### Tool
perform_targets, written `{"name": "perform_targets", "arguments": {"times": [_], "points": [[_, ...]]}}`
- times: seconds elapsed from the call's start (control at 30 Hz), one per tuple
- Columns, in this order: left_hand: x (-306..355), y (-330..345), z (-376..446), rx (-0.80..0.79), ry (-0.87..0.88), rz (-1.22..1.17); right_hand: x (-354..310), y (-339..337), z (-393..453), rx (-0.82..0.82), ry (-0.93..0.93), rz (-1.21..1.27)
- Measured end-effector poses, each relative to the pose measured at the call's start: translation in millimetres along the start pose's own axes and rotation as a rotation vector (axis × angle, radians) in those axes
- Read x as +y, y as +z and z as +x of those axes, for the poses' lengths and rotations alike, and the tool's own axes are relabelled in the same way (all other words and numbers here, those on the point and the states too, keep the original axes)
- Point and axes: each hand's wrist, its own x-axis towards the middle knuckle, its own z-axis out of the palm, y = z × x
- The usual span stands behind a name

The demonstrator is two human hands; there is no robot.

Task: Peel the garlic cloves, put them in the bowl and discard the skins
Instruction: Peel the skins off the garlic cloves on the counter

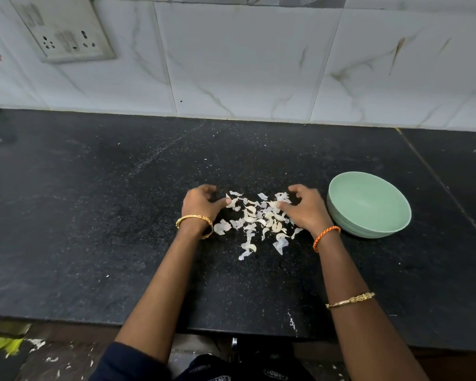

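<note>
Papery garlic skins lie between both cupped hands.

1. Soft, even light falls from above and ahead of me; the tiled wall is bright, without hard glare.
2. My black surface reads dim, shadows faint.
3. Wide-angle bending curves the edges; the socket plate looks smeared.

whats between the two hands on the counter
In the head view, a scattered pile of garlic skins and cloves lies on the black counter between the left hand and right hand.
</note>
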Motion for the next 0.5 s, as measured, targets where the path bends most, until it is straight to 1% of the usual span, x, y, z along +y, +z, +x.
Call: {"name": "perform_targets", "arguments": {"times": [0.07, 0.1, 0.13, 0.2, 0.27, 0.3, 0.37, 0.43, 0.5], "points": [[-3.9, 5.5, 7.6, -0.098, -0.013, 0.114, 1.3, 10.0, 2.8, -0.142, 0.004, -0.032], [-1.8, 10.7, 9.0, -0.135, 0.003, 0.183, 1.0, 17.1, 3.1, -0.177, -0.025, -0.073], [1.5, 16.5, 10.0, -0.155, 0.032, 0.258, 0.9, 24.9, 3.7, -0.178, -0.059, -0.103], [8.9, 26.0, 13.6, -0.141, 0.115, 0.323, -0.5, 36.8, 4.0, -0.092, -0.108, -0.094], [14.8, 31.1, 18.1, -0.092, 0.168, 0.294, -0.5, 39.7, 5.6, -0.005, -0.113, -0.052], [17.7, 31.6, 19.7, -0.070, 0.163, 0.279, -0.4, 38.3, 8.4, 0.007, -0.095, -0.024], [21.6, 30.7, 24.3, -0.063, 0.124, 0.243, -2.5, 30.5, 14.9, -0.023, -0.034, 0.028], [23.3, 29.6, 29.3, -0.090, 0.084, 0.183, -5.5, 21.4, 22.0, -0.075, 0.009, 0.024], [23.6, 28.2, 30.9, -0.131, 0.035, 0.062, -8.2, 15.0, 27.4, -0.122, 0.037, 0.024]]}}
